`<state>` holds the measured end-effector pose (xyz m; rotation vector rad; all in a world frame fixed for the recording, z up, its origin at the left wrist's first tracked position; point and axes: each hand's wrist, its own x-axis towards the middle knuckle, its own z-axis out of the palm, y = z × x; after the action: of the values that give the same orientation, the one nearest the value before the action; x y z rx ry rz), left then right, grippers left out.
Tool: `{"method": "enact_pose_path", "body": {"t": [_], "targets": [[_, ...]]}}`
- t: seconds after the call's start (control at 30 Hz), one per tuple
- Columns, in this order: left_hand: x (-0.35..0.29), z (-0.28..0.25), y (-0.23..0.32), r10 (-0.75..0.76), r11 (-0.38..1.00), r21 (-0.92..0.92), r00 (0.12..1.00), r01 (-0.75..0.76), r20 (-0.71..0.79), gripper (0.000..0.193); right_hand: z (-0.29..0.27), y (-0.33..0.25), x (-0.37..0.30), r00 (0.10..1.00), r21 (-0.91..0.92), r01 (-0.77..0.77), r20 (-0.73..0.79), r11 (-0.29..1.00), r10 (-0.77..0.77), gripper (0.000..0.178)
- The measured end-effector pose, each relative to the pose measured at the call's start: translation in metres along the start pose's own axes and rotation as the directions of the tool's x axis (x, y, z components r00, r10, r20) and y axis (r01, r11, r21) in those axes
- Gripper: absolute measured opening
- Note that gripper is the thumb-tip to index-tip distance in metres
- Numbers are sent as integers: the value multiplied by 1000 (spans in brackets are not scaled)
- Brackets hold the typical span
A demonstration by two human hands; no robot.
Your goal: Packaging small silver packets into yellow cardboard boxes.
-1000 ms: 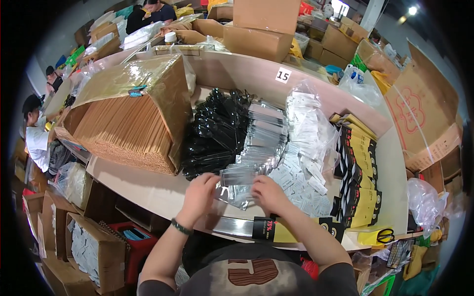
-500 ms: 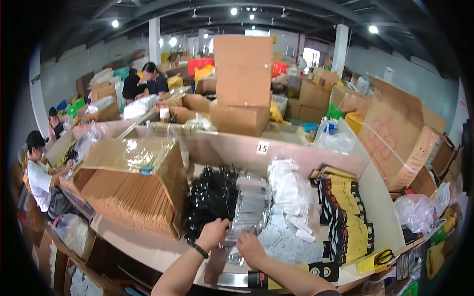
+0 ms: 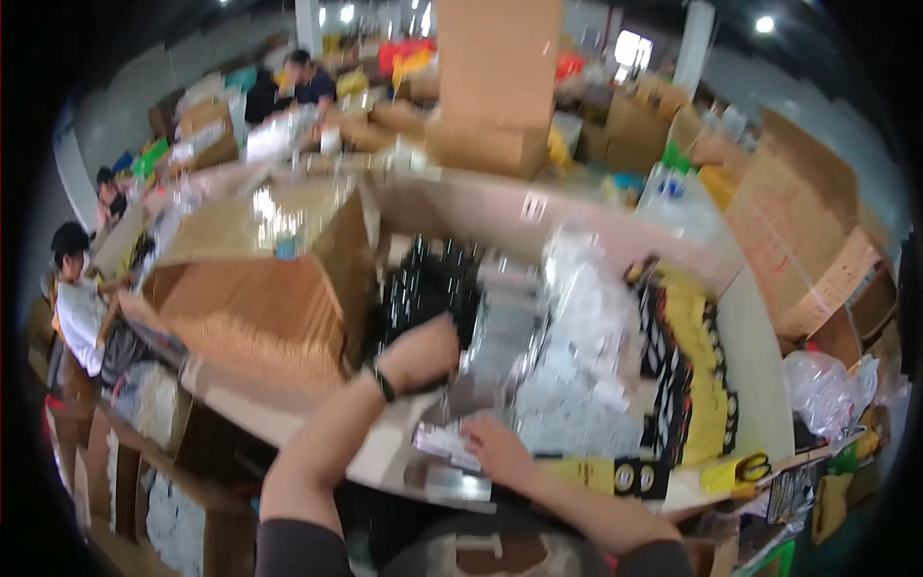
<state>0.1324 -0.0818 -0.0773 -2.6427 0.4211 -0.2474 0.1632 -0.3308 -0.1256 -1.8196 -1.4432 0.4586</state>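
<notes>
My left hand [image 3: 423,354] is over the near edge of a heap of glossy black pieces [image 3: 428,288]; its fingers are hidden and smeared by motion. Lower and to the right, my right hand [image 3: 495,450] is closed at the end of a clear plastic packet [image 3: 440,443] with something pale in it. Beyond it lies a row of clear plastic packets [image 3: 505,308]. White paper slips [image 3: 577,409] are spread to the right of that row. Below the right hand are a shiny silver strip [image 3: 450,483] and a yellow and black card package [image 3: 586,473].
An open carton [image 3: 341,288] packed with brown cardboard pieces [image 3: 250,313] stands at left. Yellow and black packages [image 3: 707,370] lie in a column at right, near scissors [image 3: 753,468]. A pinkish partition [image 3: 461,197] closes the back. Another person [image 3: 82,298] works at far left.
The view has tilted down and blurred. My left hand has moved away from the right one, forward over the black heap. The right hand is now at a packet near the table's front edge.
</notes>
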Motion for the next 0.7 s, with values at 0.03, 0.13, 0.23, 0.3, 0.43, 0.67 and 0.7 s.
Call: {"method": "enact_pose_path", "body": {"t": [0.03, 0.13, 0.23, 0.3, 0.43, 0.67, 0.7], "targets": [[0, -6, -7, 55, 996, 65, 998, -56, 29, 14, 3, -12, -13, 998, 66, -53, 28, 996, 52, 19], [-14, -15, -23, 3, 997, -75, 1000, -4, -4, 8, 21, -7, -37, 959, -225, 281, 108, 933, -263, 19], [-35, -37, -10, -256, 948, -192, 966, 255, 23, 8, 21, -9, -39, 911, -411, 411, 145, 814, -387, 16], [-55, -38, 14, -294, 938, -209, 953, 275, -68, 13, 19, -2, -40, 911, -421, 409, 141, 809, -387, 14], [-106, -16, 103, -644, 640, -626, 755, 445, -123, 27, 14, 2, -40, 937, -319, 350, 117, 881, -330, 20], [-116, -44, 186, -404, 593, -779, 912, 201, -72, 34, -30, -1, -66, 927, -279, 375, 87, 884, -366, 32], [-114, -27, 193, -371, 575, -808, 922, 133, -112, 36, -21, 8, -69, 905, -140, 361, 290, 922, -310, 36]]}}
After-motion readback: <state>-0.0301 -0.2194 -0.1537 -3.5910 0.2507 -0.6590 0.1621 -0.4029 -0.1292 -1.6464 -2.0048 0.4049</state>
